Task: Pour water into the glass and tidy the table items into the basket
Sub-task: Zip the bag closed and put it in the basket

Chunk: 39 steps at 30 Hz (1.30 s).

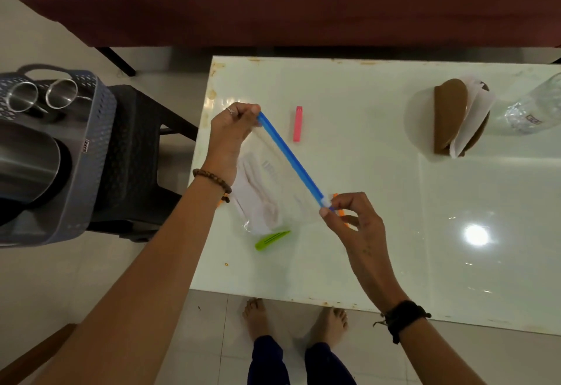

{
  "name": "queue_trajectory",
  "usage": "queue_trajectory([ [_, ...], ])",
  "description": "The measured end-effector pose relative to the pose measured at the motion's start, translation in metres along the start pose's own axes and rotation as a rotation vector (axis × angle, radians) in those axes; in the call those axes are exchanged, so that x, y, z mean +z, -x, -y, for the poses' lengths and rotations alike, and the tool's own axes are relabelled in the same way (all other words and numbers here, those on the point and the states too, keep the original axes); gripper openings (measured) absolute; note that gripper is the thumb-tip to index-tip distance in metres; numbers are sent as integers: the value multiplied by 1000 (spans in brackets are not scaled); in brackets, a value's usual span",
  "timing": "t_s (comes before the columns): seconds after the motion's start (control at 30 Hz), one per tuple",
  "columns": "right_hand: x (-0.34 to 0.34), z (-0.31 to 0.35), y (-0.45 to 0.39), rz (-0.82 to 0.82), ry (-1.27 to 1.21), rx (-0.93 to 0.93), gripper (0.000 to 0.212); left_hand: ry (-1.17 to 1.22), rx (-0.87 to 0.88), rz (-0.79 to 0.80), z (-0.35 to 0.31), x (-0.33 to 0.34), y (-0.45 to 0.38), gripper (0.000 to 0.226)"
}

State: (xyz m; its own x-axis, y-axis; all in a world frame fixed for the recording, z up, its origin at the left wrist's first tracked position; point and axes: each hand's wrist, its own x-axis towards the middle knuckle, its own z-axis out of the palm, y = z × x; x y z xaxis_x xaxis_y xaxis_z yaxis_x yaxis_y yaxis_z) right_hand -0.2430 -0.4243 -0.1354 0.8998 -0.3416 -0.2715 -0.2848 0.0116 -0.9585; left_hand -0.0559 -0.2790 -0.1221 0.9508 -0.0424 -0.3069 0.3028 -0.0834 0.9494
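A long blue plastic sealing clip [290, 158] is held above the glossy white table [394, 202], its long axis slanting from far-left to near-right. It is clamped along the top of a clear plastic bag [267, 190] hanging beneath. The left hand [232, 132] is pinched on the far end, the right hand [349, 217] on the near end. A short pink clip [297, 124] and a green clip [272, 240] lie nearby. A grey perforated basket [88, 154] with 2 steel cups sits on a chair to the left.

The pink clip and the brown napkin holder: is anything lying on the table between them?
No. In the head view the white table is bare between the pink clip and the brown napkin holder.
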Motion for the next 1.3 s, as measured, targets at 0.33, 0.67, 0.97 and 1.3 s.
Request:
queue_trajectory([
  [0.33, 34, -12, -36, 249, -13, 95, 25, 86, -77, 18, -16, -17, 5, 11],
  [0.67, 45, 35, -42, 309, -88, 46, 25, 231, -467, -184, 35, -55, 55, 27],
  [0.97, 137, 84, -67, 423, -46, -8, 21, 572, -426, -318, 30, -125, 38, 6],
  [1.3, 338, 145, -139, 637, 44, -280, 28, 764, -183, -626, 1, -268, -50, 28],
])
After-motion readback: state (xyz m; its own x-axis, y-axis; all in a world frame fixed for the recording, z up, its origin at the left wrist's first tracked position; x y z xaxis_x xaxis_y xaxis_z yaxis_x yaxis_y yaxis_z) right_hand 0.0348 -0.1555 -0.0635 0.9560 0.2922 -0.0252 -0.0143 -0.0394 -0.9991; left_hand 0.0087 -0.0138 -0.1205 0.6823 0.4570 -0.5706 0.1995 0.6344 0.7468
